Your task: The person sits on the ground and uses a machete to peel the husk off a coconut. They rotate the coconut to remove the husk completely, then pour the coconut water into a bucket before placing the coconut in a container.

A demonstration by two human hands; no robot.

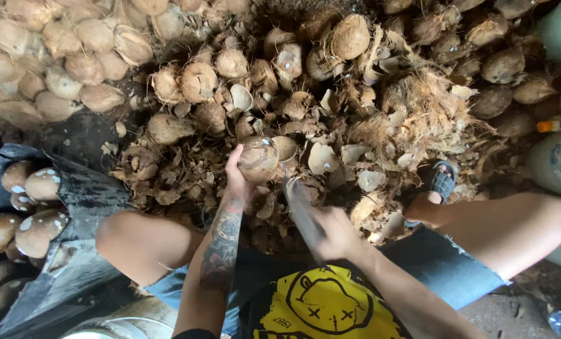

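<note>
Coconut [258, 158], brown and roughly round, is gripped from its left side by the left hand [236, 179], with no clear long axis to be made out. A blurred blade [304, 216] is clasped in the right hand [337, 233]; its long axis slants up and leftward, tip just below the coconut. One held coconut and one blade are seen; the husked coconuts heaped beyond are too many to count. Roughly eight peeled coconuts [36, 210] are laid on a dark sheet [86, 194] at its left edge. The ground [186, 169] is strewn with husk scraps and shell pieces.
</note>
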